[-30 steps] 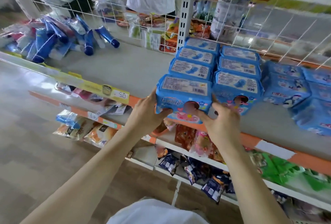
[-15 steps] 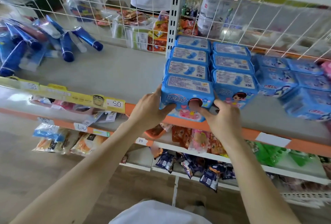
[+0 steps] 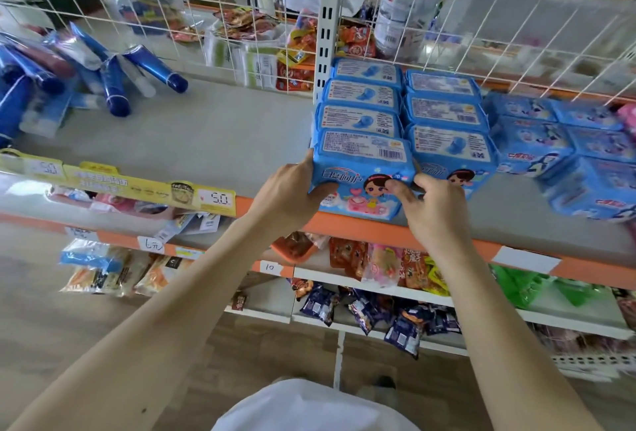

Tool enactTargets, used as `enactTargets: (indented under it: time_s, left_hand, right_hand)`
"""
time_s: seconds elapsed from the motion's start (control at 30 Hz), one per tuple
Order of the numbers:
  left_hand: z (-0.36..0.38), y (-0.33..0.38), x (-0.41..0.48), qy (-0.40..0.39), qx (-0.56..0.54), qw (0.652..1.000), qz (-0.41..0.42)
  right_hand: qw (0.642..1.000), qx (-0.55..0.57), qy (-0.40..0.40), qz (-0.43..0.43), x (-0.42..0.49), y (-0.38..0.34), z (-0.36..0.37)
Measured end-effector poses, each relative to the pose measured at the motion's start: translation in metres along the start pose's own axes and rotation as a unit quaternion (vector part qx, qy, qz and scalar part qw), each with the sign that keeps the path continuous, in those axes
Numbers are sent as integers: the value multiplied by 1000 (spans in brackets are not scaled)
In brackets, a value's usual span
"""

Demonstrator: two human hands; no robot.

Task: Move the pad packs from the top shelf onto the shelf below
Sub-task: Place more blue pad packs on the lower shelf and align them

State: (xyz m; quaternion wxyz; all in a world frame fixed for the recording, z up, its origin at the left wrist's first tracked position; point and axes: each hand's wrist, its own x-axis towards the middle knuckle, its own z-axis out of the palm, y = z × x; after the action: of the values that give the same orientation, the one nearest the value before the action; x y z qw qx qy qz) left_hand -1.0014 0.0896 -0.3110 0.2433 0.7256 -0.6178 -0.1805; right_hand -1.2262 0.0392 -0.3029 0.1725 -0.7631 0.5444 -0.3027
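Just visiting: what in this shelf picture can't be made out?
Head view, fingertips of the left hand: hidden behind the front pad pack.
Head view, that pack's label print: too small to read.
Head view, the blue packs at far right: blurred, cut by the frame edge.
Head view, the blue tubes: partly cut off by the left edge.
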Motion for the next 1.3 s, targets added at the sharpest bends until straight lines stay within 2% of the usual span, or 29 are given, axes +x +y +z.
enactTargets:
  time_s: [1.13, 1.3]
  left_hand:
    - [6, -13, -3, -27, -6, 999, 19]
    - [11, -15, -9, -32, -38, 999, 10]
  right_hand:
    - [1000, 27, 3, 16, -8, -4, 21]
    - [1000, 20, -2, 12, -9, -2, 20]
